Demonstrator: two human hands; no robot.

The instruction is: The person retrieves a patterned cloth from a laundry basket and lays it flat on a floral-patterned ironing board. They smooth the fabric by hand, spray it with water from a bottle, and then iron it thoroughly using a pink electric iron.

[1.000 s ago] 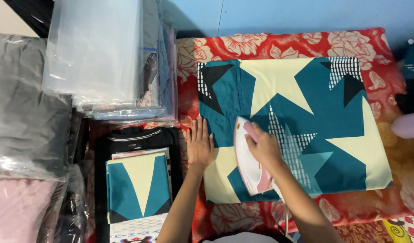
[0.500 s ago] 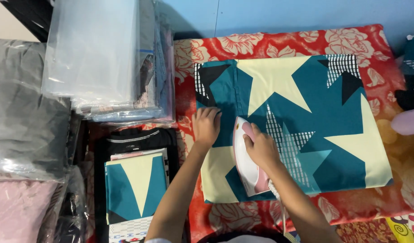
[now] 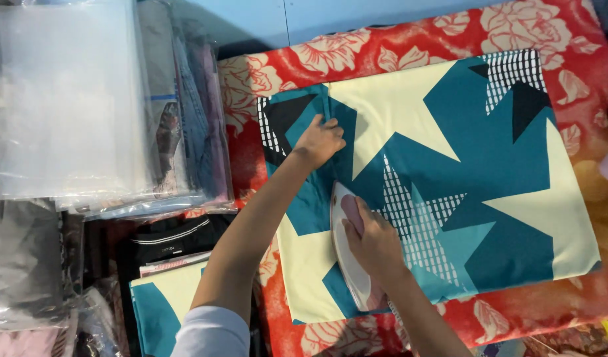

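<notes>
A teal cloth [image 3: 449, 178] with cream star shapes and black-and-white grid patches lies flat on a red floral mat [image 3: 396, 46]. My right hand [image 3: 373, 241] grips the pink handle of a white clothes iron [image 3: 347, 254], which rests on the cloth's near left part. My left hand [image 3: 319, 140] reaches to the cloth's far left corner, fingers bent and pressing a fold there.
Clear plastic bags [image 3: 72, 99] with folded cloth are stacked at the left. A folded teal and cream cloth [image 3: 165, 297] lies on a black garment [image 3: 172, 241] at the lower left. Grey bags [image 3: 19, 264] sit at the far left.
My left hand has slid away from me along the cloth's left side, from beside the iron up to the far left corner. The iron has stayed about where it was.
</notes>
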